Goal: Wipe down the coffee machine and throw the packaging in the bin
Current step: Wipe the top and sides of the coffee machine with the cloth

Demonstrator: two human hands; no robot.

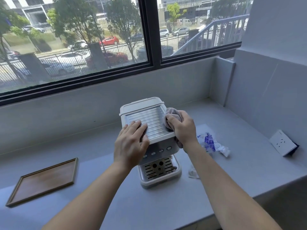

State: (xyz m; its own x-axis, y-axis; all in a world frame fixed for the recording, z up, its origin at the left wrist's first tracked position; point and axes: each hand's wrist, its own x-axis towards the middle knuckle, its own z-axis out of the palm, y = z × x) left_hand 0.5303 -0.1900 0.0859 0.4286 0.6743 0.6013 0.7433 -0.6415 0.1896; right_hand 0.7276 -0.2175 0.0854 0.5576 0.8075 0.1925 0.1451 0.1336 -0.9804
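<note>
While the left hand [131, 143] lies flat and open on the ribbed metal top of the coffee machine [149, 128], steadying it and gripping nothing, the right hand [181, 128] is closed around a bunched grey cloth [171, 113] pressed against the top's right edge. The machine stands at the centre of the frame on the pale countertop [99, 188], with its button row and slotted drip tray [159, 170] facing the camera.

It looks rigid and fairly top-heavy on a small base, so a flat palm on top seems the right brace against sliding on the smooth counter. The cloth is soft and takes the shape of edges and grooves.

Just right of the machine, at centre right, lies the crumpled clear packaging [211, 143] with blue print, and a smaller torn scrap [193, 173] sits near the drip tray. Both look light and crinkly, likely best pinched or scooped in one handful.

A wooden tray [44, 180] rests well apart at lower left. A white socket block [283, 142] sits at the right edge. No bin is in view, and nothing blocks the reach to the packaging except the right forearm above it.
</note>
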